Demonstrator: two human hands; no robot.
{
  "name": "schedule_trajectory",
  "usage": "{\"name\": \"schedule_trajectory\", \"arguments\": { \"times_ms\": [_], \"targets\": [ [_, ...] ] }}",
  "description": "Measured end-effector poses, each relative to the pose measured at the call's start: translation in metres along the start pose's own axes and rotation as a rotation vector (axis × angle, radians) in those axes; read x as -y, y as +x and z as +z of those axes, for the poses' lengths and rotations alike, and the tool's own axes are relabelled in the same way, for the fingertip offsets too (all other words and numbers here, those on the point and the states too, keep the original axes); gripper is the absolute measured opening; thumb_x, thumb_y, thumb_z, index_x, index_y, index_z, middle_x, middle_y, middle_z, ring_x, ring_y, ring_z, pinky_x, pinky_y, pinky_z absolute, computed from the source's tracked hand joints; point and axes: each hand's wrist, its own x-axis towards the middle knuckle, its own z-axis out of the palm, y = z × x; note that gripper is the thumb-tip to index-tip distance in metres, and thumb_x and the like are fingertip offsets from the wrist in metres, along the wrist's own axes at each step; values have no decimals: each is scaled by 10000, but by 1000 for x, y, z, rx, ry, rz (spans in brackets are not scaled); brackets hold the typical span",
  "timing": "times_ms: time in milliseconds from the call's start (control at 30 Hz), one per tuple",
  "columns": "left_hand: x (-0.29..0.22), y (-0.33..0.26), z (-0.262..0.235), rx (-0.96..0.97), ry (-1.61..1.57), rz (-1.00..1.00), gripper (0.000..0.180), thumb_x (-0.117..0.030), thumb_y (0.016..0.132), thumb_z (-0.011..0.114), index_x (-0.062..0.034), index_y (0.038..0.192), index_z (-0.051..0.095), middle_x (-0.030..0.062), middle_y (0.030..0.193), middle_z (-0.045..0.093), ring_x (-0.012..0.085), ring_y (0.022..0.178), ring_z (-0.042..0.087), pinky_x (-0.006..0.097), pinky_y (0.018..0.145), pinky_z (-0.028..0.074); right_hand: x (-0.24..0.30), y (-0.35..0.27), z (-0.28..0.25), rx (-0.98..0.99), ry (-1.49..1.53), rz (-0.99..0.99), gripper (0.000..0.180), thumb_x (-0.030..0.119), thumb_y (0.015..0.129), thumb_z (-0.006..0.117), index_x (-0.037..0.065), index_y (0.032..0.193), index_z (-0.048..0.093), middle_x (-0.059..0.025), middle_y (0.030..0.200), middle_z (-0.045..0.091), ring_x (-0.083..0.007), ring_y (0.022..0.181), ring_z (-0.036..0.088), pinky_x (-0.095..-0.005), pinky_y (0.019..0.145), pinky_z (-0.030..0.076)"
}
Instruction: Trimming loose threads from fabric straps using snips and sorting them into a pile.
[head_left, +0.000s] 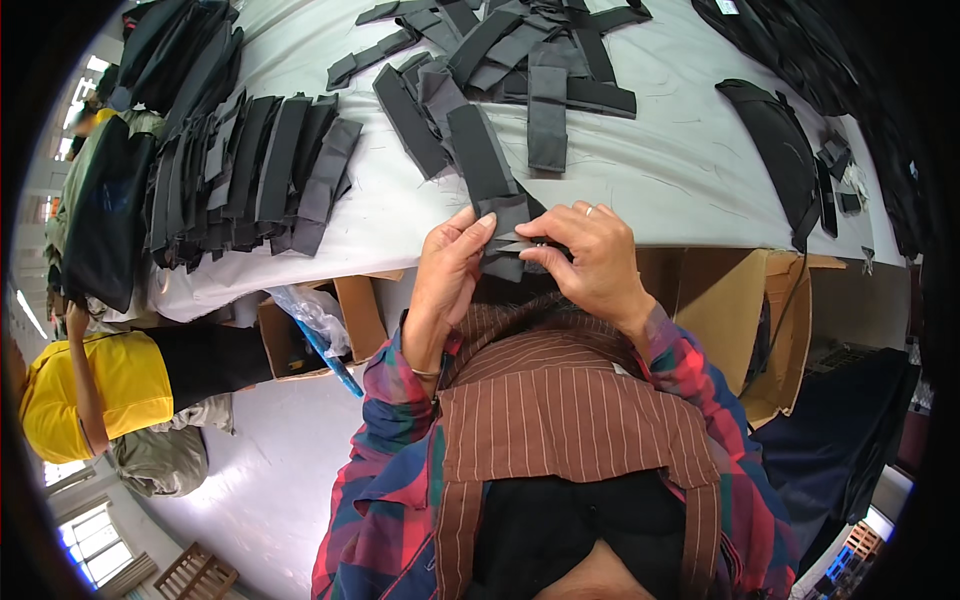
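My left hand (452, 268) is closed on the end of a dark grey fabric strip (480, 155), thumb on top, at the table's near edge. The strip runs away from me over the table. In my right hand (592, 255), thumb and fingers pinch a pair of small thread snips (514, 244); their pointed metal blades lie over the strip's near end, beside my left thumb. The snips' handle is mostly hidden in my fingers. Just beyond my hands, a loose heap of similar dark strips (547, 110) spreads over the white-covered table (640, 180).
At the left stands a row of stacked dark strips (240, 170). A black curved fabric piece (775, 150) lies at the right, near a dark garment pile (800, 45). Cardboard boxes (725, 300) sit below the table edge. A person in yellow (130, 380) is at the left.
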Motion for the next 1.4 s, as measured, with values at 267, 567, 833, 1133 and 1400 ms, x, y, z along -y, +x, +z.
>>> {"name": "schedule_trajectory", "arguments": {
  "times_ms": [267, 567, 833, 1133, 1400],
  "targets": [
    [10, 4, -3, -86, 66, 76, 337, -76, 903, 574, 19, 1224, 534, 4, 904, 631, 9, 692, 526, 159, 607, 432, 1, -2, -5, 55, -32, 7, 150, 211, 716, 734, 122, 798, 645, 6, 704, 614, -202, 623, 538, -324, 583, 375],
    [0, -5, 18, -172, 167, 177, 731, -33, 884, 574, -24, 1476, 144, 42, 939, 649, 18, 644, 478, 159, 558, 386, 3, 4, -15, 14, 370, 203, 300, 24, 689, 717, 67, 977, 648, -39, 864, 641, -175, 760, 610, -260, 687, 451],
    [-73, -61, 84, -43, 967, 423, 263, -130, 899, 556, -41, 1134, 633, 13, 604, 519, 81, 532, 446, 216, 515, 318, 38, 23, -48, -227, 371, -226, 333, -118, 594, 558, 76, 848, 651, -28, 693, 606, -191, 554, 577, -272, 516, 411],
    [-21, -28, 44, -32, 802, 513, 301, -266, 931, 545, -36, 1109, 622, 78, 826, 612, 179, 704, 610, 312, 734, 480, 27, 16, -21, 5, 902, 525, 134, 119, 883, 638, -6, 835, 633, 28, 680, 570, -28, 621, 502, -202, 542, 415],
    [-6, -18, 31, 1, 176, 113, 261, -191, 988, 434, 13, 1121, 528, 150, 968, 650, 175, 740, 660, 272, 660, 556, 6, 20, -30, -57, 283, 177, 215, 94, 793, 685, 47, 1000, 649, -33, 838, 643, -142, 729, 577, -274, 684, 448]
  ]
}}
